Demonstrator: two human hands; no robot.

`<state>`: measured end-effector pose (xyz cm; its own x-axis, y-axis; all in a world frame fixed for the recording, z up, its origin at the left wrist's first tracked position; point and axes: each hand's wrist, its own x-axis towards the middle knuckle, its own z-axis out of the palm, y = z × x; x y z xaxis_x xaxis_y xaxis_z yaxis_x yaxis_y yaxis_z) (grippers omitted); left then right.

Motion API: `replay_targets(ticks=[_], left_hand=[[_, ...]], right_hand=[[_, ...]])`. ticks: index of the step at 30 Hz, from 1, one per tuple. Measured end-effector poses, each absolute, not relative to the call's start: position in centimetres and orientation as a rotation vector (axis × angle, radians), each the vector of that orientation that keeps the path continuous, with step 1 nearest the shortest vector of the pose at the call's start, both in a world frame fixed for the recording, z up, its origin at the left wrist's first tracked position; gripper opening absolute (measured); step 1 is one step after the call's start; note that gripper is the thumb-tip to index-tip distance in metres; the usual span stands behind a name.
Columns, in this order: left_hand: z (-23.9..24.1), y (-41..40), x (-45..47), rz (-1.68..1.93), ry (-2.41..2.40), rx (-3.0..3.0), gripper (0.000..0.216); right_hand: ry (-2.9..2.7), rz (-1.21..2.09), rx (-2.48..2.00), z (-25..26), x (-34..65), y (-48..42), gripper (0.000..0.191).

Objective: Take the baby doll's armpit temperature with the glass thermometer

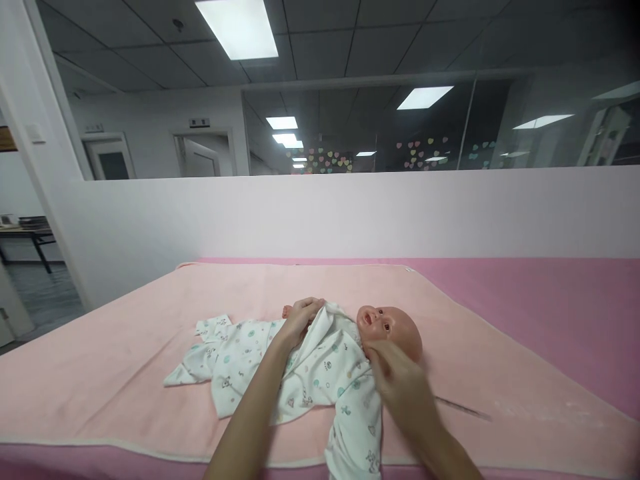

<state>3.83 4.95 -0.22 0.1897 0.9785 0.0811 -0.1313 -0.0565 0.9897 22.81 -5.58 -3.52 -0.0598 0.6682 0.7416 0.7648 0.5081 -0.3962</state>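
A baby doll (397,327) lies on its back, head to the right and face turned up. White printed baby clothes (320,373) cover its body, with one sleeve (354,427) spread toward me and the legs stretching left. My left hand (303,319) is over the doll's far side, its fingers curled at the raised front edge of the clothes; a bit of the doll's hand (287,311) shows beside it. At the collar, under the doll's cheek, my right hand (400,380) has thumb and fingers pinched together, slightly blurred. Its fingertips partly hide what they grip.
A peach blanket (125,373) lies under the doll on a pink mat (550,313). Behind my right wrist a thin dark stick-like thing (465,407) rests on the blanket. A white low wall (350,213) with glass above stands behind, and a desk (30,233) is far left.
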Motion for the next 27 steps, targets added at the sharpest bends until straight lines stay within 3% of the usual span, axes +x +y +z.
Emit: replay_targets(ticks=[5, 9, 18, 27], left_hand=[[-0.6, 5.7, 3.8, 1.300, 1.097, 1.462, 0.032], [-0.8, 5.8, 4.0, 1.351, 1.138, 1.595, 0.030], [-0.2, 4.2, 4.1, 1.020, 0.920, 1.780, 0.024], [0.0, 4.0, 4.0, 0.978, 0.888, 1.675, 0.031]], right_hand=[[-1.871, -0.289, -1.299, -3.5, 16.9, -0.8, 0.025], [-1.730, -0.170, -1.096, -4.9, 16.8, 0.3, 0.025], [-1.471, 0.032, -0.846, -4.8, 17.3, -0.2, 0.026], [-1.484, 0.041, -0.866, -5.0, 17.2, 0.1, 0.023]])
